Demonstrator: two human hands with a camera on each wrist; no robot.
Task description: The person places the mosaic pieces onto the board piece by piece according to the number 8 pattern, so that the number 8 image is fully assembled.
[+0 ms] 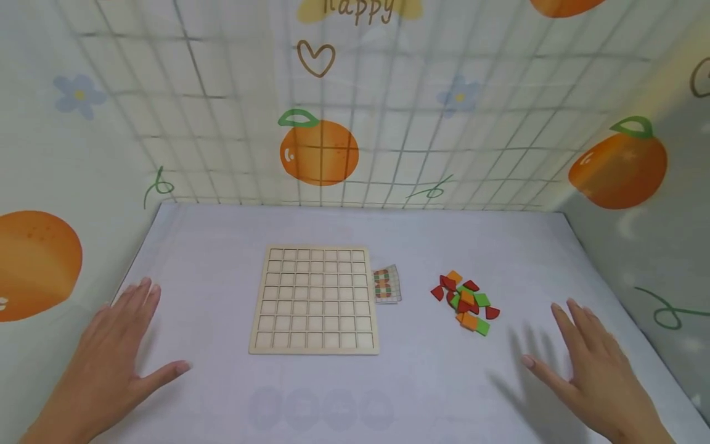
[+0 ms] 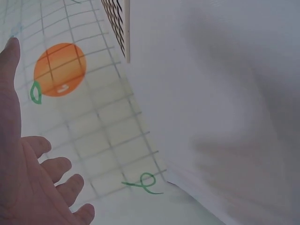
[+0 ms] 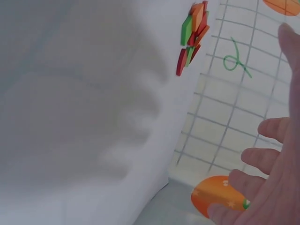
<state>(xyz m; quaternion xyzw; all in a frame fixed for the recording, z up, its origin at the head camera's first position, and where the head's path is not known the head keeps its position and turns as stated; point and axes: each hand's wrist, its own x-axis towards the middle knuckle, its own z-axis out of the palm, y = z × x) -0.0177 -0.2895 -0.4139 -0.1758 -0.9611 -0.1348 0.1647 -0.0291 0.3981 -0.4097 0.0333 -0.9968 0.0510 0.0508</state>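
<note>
A square wooden grid board (image 1: 316, 300) lies on the white table, its shallow cells bare. Tucked against its right edge is a small stack of printed pattern cards (image 1: 387, 284). Farther right sits a loose heap of flat pieces: red quarter-round pieces (image 1: 492, 313), green squares (image 1: 482, 300) and orange squares (image 1: 469, 321), some overlapping. My left hand (image 1: 113, 351) is spread left of the board, holding nothing. To the right of the heap, my right hand (image 1: 599, 370) hovers with fingers extended and casts a shadow on the table; it holds nothing either.
A white tabletop (image 1: 222, 394) carries everything. Behind it rises a grid-patterned curtain (image 1: 377, 123) printed with oranges, and similar cloth walls stand at the left and right sides.
</note>
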